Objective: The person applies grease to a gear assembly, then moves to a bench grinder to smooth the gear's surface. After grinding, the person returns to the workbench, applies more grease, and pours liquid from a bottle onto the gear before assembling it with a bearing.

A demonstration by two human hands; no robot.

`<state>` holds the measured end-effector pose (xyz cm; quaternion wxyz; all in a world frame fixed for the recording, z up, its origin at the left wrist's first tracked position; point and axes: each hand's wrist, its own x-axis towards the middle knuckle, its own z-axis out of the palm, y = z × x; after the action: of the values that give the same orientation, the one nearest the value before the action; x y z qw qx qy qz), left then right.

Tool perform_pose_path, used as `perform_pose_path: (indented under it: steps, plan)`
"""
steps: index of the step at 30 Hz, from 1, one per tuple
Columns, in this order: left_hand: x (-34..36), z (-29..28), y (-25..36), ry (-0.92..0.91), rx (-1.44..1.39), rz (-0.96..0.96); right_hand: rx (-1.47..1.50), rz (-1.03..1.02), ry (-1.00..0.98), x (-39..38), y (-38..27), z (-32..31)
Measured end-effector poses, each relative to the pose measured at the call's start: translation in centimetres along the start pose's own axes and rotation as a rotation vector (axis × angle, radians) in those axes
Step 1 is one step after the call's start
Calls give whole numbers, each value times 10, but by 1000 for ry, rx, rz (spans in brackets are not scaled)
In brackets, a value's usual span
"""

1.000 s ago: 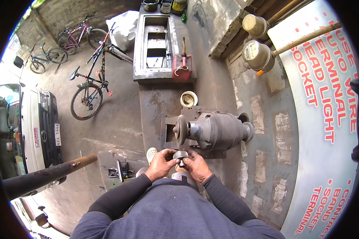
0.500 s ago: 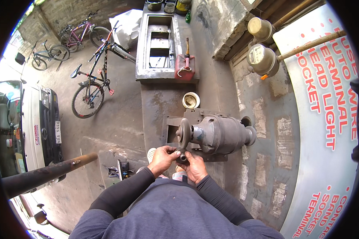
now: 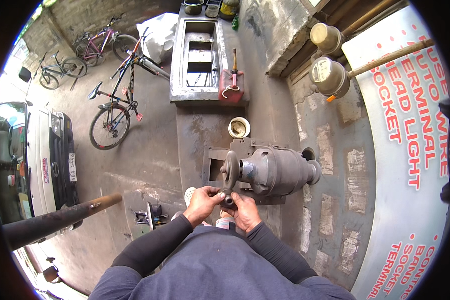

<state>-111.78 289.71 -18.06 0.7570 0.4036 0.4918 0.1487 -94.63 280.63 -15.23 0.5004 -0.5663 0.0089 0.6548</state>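
Fingers (image 3: 211,190) curled, left hand (image 3: 201,204) and right hand (image 3: 246,214) pinch a metal part (image 3: 229,200).

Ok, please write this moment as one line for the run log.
left fingers: gripping small metal part | right fingers: gripping same part | position: beside bench grinder's wheel | contact: unclear

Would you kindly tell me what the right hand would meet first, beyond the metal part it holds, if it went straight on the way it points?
Probably the grinding wheel, just ahead of the right hand, though depth is unclear.
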Motion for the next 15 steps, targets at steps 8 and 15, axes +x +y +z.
perform_pose_path:
  steps: [8,15]
  plan:
    - [-8,8,3,8,-98,-85,-87,72,-5,1,-7,-6]
    - [-26,5,-15,-114,-13,91,-211,-28,-246,-11,-4,-29]
